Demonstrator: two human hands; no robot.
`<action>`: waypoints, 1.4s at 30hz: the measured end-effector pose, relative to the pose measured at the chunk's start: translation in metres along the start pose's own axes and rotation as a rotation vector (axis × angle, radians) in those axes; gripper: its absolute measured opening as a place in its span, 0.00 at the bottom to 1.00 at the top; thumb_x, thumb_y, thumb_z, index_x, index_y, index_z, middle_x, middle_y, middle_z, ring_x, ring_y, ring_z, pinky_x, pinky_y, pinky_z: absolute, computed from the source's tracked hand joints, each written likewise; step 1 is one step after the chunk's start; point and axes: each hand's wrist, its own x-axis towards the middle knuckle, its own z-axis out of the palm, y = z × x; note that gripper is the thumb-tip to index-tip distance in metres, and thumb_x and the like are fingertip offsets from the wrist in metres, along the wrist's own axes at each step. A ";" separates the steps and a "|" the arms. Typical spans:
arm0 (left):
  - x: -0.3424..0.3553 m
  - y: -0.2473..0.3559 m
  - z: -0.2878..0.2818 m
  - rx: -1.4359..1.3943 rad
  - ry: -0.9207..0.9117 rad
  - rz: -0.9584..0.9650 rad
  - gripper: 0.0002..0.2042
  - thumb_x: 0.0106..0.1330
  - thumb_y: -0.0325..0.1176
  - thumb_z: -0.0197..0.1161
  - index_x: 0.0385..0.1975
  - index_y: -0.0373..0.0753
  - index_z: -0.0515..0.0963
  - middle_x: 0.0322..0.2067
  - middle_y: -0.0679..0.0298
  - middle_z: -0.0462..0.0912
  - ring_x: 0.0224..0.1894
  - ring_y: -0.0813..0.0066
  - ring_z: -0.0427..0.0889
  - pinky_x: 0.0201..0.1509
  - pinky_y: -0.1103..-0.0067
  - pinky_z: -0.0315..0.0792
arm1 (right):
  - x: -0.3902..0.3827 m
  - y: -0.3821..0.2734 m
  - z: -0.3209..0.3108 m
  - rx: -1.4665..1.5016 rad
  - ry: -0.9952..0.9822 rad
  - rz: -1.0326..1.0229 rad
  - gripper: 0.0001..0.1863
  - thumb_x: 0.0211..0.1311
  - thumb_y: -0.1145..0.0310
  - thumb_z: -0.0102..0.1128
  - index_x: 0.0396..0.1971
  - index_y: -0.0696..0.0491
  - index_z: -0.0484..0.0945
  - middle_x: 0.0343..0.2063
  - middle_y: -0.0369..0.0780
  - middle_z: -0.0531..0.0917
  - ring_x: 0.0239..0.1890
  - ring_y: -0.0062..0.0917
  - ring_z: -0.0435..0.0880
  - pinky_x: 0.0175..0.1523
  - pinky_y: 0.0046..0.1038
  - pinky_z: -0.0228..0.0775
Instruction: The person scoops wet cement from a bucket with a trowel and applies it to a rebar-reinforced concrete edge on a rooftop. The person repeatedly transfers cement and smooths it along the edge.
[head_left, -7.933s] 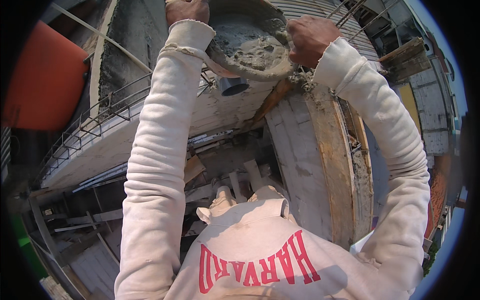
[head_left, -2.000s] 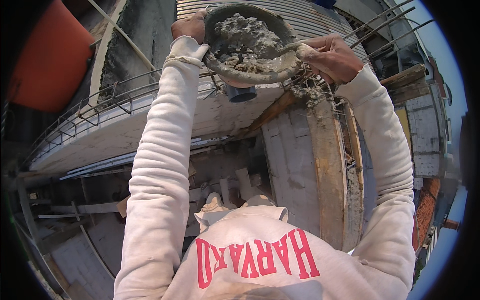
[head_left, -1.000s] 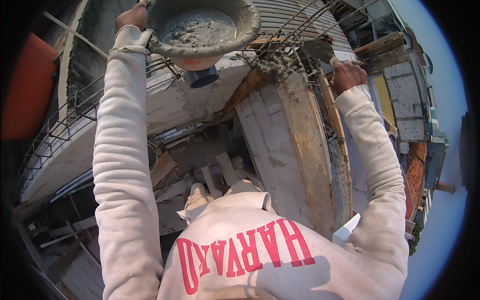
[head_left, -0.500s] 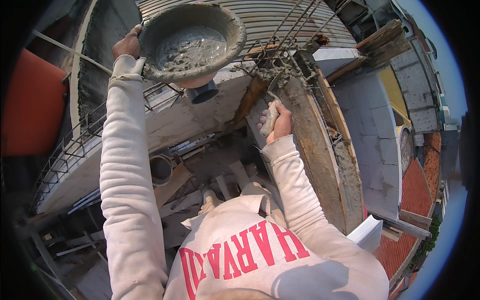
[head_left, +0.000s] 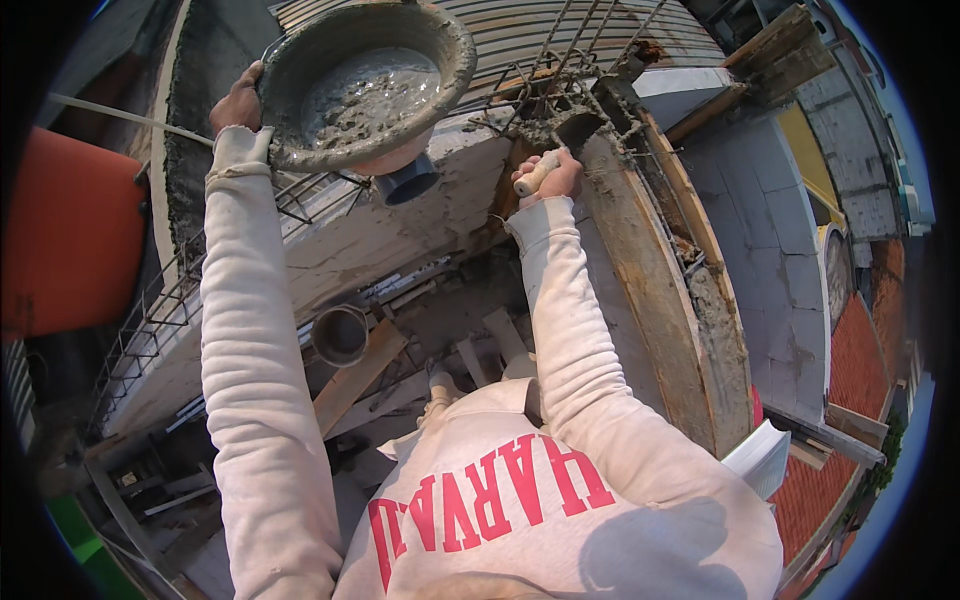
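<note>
My left hand [head_left: 237, 100] grips the rim of a dark mortar-coated bowl [head_left: 290, 135] holding wet grey mortar [head_left: 365, 100], high at the left. Beneath the bowl a grey pipe end [head_left: 405, 178] shows. My right hand [head_left: 563, 178] is closed on the pale handle of a trowel [head_left: 578, 128], whose mortar-caked blade is at the top of a timber-sided form [head_left: 640, 270] with bent rebar [head_left: 545, 65] and lumps of mortar. The blade's tip is hard to make out among them.
An orange tank [head_left: 70, 240] stands at left behind a rebar cage [head_left: 145, 335]. Corrugated sheeting [head_left: 500, 30] lies beyond. Far below are planks [head_left: 360, 370], a bucket [head_left: 340, 337] and my foot [head_left: 440, 385]. Block walls [head_left: 770, 260] and tiled roofs [head_left: 855, 360] are at right.
My right hand has left the bowl's rim and swung down and inward with the trowel, lately rising toward the top of the form. The bowl, in my left hand, has shifted leftward in view.
</note>
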 end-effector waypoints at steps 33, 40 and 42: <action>-0.139 -0.004 -0.026 -0.796 -0.458 -0.246 0.02 0.59 0.27 0.66 0.30 0.37 0.82 0.27 0.61 0.83 0.28 0.68 0.84 0.36 0.73 0.81 | -0.208 -0.064 -0.220 -0.676 -0.235 0.194 0.18 0.72 0.56 0.56 0.50 0.54 0.76 0.20 0.39 0.78 0.12 0.22 0.75 0.14 0.26 0.69; -0.224 0.007 -0.046 -0.997 -0.335 -0.198 0.04 0.52 0.20 0.66 0.26 0.35 0.78 0.23 0.63 0.79 0.21 0.73 0.78 0.26 0.76 0.74 | -0.220 -0.099 -0.231 -0.853 -0.266 0.039 0.18 0.71 0.58 0.57 0.51 0.56 0.79 0.22 0.38 0.79 0.13 0.19 0.74 0.16 0.23 0.66; -0.243 0.002 -0.067 -0.986 -0.335 -0.234 0.06 0.52 0.19 0.65 0.28 0.35 0.77 0.22 0.63 0.78 0.20 0.73 0.78 0.26 0.76 0.75 | -0.223 -0.113 -0.227 -0.882 -0.335 -0.029 0.18 0.71 0.61 0.60 0.52 0.57 0.79 0.23 0.37 0.79 0.15 0.18 0.75 0.19 0.21 0.67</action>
